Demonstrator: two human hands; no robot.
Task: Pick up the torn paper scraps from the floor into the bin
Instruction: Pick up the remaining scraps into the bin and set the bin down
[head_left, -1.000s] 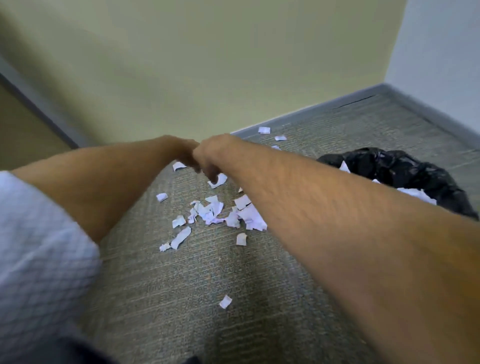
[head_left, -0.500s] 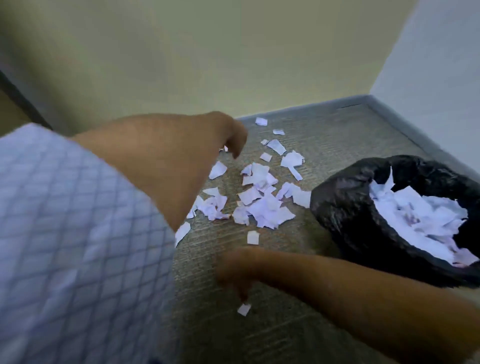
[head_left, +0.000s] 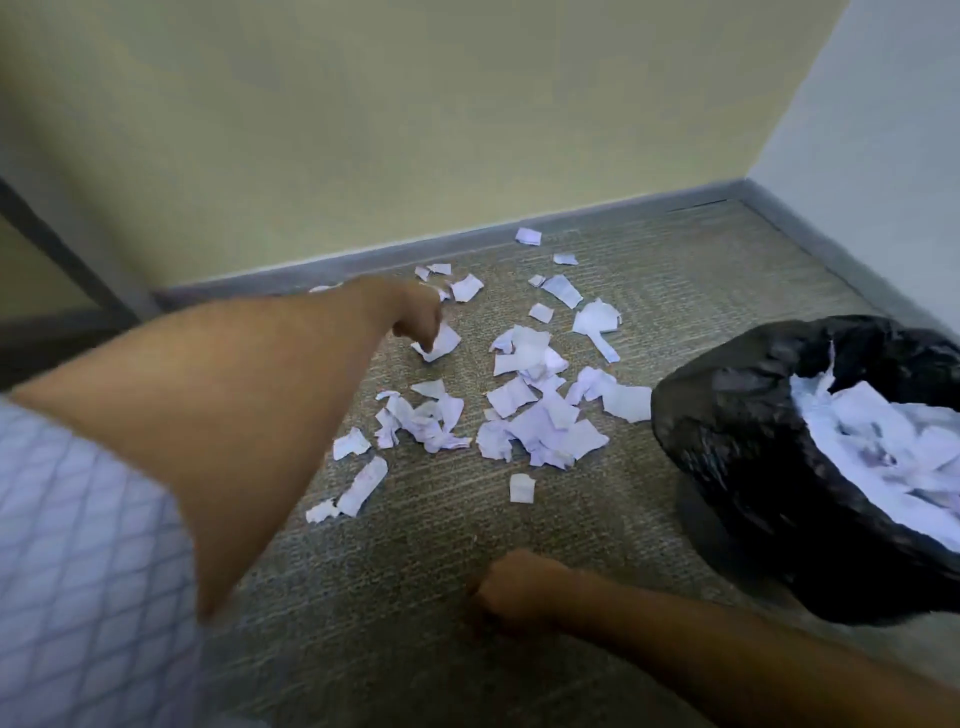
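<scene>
We judge this mid-gathering — our left hand (head_left: 415, 318) pinches a scrap (head_left: 439, 344) off the floor (head_left: 426, 582), our right hand (head_left: 511, 590) is fisted (contents hidden), and next comes the carry rightward to the bin (head_left: 737, 447).

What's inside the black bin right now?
The bin holds a heap of torn white paper scraps, piled against its black liner. The scraps cover whatever lies beneath them, and the near wall hides the bottom.
</scene>
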